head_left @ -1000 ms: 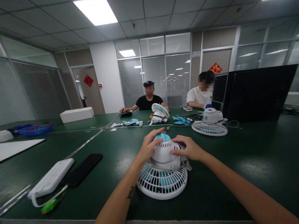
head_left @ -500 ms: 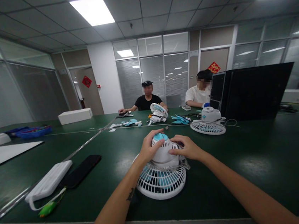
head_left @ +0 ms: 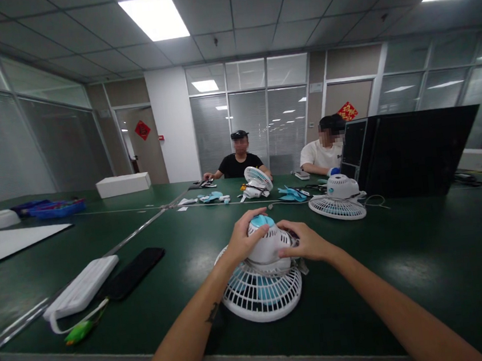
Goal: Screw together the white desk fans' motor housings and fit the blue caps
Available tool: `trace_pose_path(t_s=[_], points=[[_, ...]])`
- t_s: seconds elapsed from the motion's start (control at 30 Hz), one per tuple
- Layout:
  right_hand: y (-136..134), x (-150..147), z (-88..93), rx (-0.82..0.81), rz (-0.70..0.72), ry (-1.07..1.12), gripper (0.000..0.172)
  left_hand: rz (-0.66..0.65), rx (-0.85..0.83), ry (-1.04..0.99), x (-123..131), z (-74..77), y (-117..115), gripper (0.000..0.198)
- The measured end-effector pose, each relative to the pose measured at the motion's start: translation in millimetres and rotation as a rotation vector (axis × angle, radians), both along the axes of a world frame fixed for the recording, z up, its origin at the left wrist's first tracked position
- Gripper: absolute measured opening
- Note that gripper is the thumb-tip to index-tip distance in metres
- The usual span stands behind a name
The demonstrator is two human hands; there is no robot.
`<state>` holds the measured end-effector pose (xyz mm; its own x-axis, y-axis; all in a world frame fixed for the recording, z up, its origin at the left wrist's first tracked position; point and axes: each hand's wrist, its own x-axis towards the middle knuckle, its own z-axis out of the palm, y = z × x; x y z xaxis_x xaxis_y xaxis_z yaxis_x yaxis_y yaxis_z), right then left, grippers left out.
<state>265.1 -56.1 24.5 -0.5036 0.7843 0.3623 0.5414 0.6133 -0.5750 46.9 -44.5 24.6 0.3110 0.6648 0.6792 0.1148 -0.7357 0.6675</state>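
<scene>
A white electric fan (head_left: 268, 253) lies face down on the green table, its round grille (head_left: 264, 310) against the tabletop and pale blue blades showing through. My left hand (head_left: 245, 238) is closed around the top left of the housing, thumb and fingers at the blue cap (head_left: 261, 221). On the housing's right side, my right hand (head_left: 307, 243) grips with the thumb in front; its other fingertips are partly hidden behind. Some clear wrapping or cord shows below the right hand, too blurred to make out.
A white power strip (head_left: 82, 286), a black phone-like slab (head_left: 136, 272) and a green trinket (head_left: 79, 332) lie at left. Beyond are a second fan (head_left: 337, 207), a third fan (head_left: 256, 183), blue parts (head_left: 293, 193) and a black computer case (head_left: 414, 151). Two people sit opposite.
Both hands keep their hold on the fan, which stays in place with little visible change. The whole view has shifted slightly. A bit of someone's hand now shows at the far left edge.
</scene>
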Motion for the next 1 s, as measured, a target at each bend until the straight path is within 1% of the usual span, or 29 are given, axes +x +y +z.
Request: trace_pose_path(t_s=[0.17, 0.27, 0.3, 0.37, 0.43, 0.5, 0.6, 0.7, 0.8, 0.9, 1.0], points=[[-3.7, -0.2, 3.5, 0.01, -0.057, -0.119, 0.062, 0.006, 0.0, 0.008, 0.1, 0.3, -0.6, 0.042], [5.0, 10.8, 4.9, 0.026, -0.107, -0.133, 0.063, 0.002, 0.002, 0.013, 0.1, 0.7, -0.8, 0.042], [10.6, 17.4, 4.4, 0.021, -0.155, -0.13, 0.06, 0.001, -0.001, 0.012, 0.0, 0.8, -0.8, 0.043], [24.4, 33.3, 0.7, 0.001, -0.289, -0.153, 0.048, 0.003, -0.009, 0.009, -0.2, 0.9, -0.9, 0.043], [38.3, 48.7, -7.0, -0.011, -0.413, -0.218, 0.037, 0.006, -0.013, 0.008, -0.3, 0.9, -1.1, 0.042], [48.9, 58.6, -17.8, -0.022, -0.462, -0.287, 0.032, 0.007, -0.01, 0.012, -0.4, 1.1, -1.4, 0.042], [55.4, 60.5, -32.8, -0.054, -0.445, -0.377, 0.03, 0.007, -0.002, 0.02, -0.4, 1.3, -1.1, 0.041], [53.8, 55.2, -37.8, -0.098, -0.404, -0.455, 0.032, 0.009, 0.006, 0.02, -0.2, 0.7, -0.1, 0.04], [50.1, 53.5, -33.5, -0.17, -0.34, -0.494, 0.032, 0.008, 0.011, 0.015, -0.2, -0.1, 0.9, 0.04], [47.1, 56.7, -27.4, -0.298, -0.262, -0.51, 0.029, 0.012, 0.004, 0.009, -0.5, -0.4, 1.1, 0.039], [44.5, 59.9, -22.9, -0.427, -0.195, -0.497, 0.029, 0.01, -0.004, 0.008, -0.7, -0.6, 1.2, 0.04]])
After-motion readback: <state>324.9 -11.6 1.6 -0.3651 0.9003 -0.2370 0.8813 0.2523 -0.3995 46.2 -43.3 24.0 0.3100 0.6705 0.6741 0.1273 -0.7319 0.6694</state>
